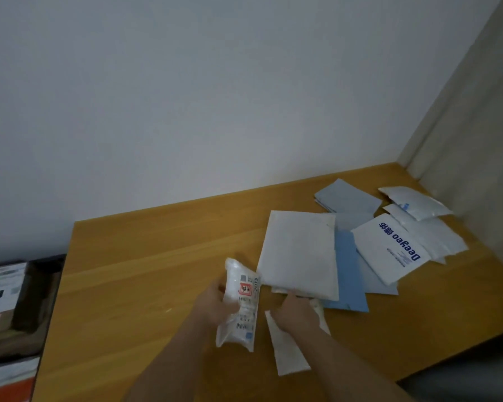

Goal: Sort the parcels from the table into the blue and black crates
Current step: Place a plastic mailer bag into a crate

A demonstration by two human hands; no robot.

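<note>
A crinkled clear-plastic labelled parcel (240,304) is gripped by the left hand (212,304), while a flat white mailer (288,348) is pinched by the right hand (298,314) on the wooden table (134,285).

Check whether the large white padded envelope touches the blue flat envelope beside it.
Touching. In the head view the large white padded envelope lies overlapping the blue flat envelope, covering its left part with no wooden table showing between them.

Wooden bench (134,288) bearing a white padded mailer (299,253), blue envelope (349,285), grey mailers (347,197) and white printed bags (389,250).
</note>
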